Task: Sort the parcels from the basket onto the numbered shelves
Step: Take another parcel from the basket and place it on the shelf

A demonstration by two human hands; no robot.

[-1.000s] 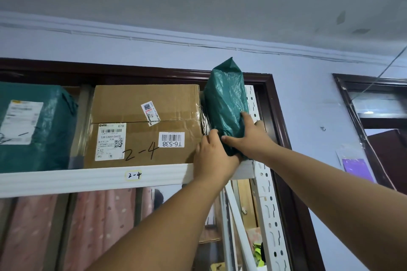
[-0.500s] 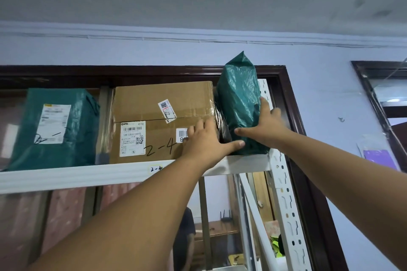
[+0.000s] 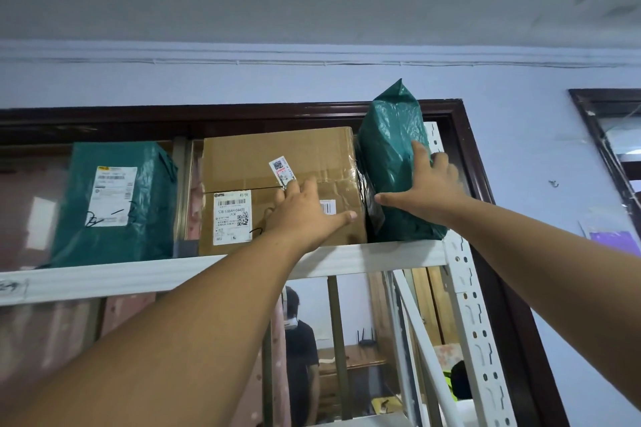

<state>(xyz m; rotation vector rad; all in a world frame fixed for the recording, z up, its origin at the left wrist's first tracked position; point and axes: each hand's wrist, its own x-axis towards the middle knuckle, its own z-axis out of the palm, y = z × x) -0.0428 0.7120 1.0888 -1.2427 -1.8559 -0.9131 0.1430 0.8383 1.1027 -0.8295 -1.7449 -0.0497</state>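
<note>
I see the green parcel [image 3: 392, 163] standing upright at the right end of the top shelf [image 3: 364, 258], wedged between the cardboard box [image 3: 277, 163] on its left and the white perforated upright [image 3: 464, 288] of the rack on its right. My right hand [image 3: 428, 189] lies flat against the parcel's right front face: the fingers [image 3: 418, 152] are straight and spread, pointing up over the crinkled plastic, with the thumb stretched left across the lower part of the bag; nothing is curled around it. My left hand [image 3: 305, 210] rests open on the front of the cardboard box, fingers splayed near its small sticker and the thumb reaching toward the box's right edge, just short of the parcel. A second green bag [image 3: 114, 198] with a white label sits further left on the same shelf, apart from the box.
</note>
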